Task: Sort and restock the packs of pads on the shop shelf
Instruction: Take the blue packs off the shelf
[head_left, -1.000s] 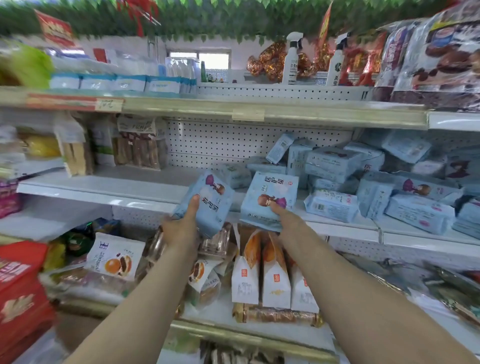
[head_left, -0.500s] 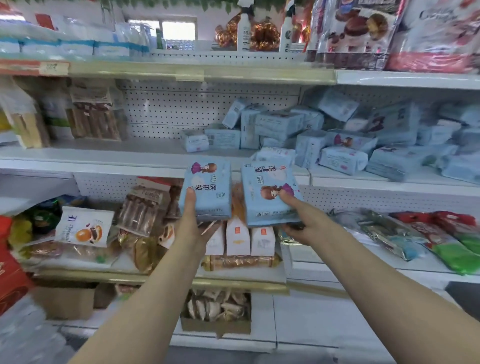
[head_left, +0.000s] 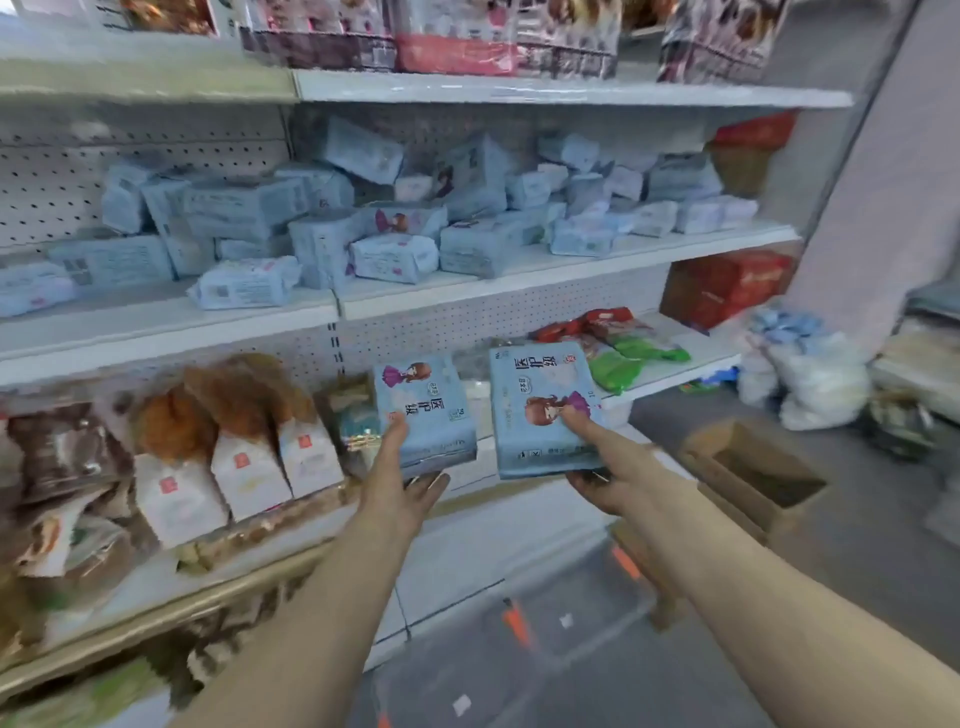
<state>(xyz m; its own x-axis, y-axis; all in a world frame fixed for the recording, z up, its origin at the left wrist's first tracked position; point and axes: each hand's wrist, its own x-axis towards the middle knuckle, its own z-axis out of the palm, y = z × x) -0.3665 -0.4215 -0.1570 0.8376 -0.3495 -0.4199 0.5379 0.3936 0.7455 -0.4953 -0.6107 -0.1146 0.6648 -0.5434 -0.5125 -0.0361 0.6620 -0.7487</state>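
Observation:
My left hand (head_left: 402, 488) grips a light blue pack of pads (head_left: 426, 415) from below, thumb on its front. My right hand (head_left: 613, 467) holds a second, larger-looking blue pack (head_left: 540, 405) the same way, thumb on the printed cartoon figure. Both packs are upright, side by side, in front of the lower shelf. A jumbled heap of the same blue packs (head_left: 395, 218) fills the middle shelf (head_left: 571, 270) above them.
Snack bags (head_left: 249, 457) crowd the lower shelf at left; red and green packets (head_left: 623, 348) lie at right. An open cardboard box (head_left: 753, 473) stands on the floor to the right, next to white and blue bundles (head_left: 800, 364). A red box (head_left: 727, 286) sits beyond.
Both hands have carried their packs down and away from the middle shelf to the level of the lower one. The view has swung right, showing the shelf's end and the floor.

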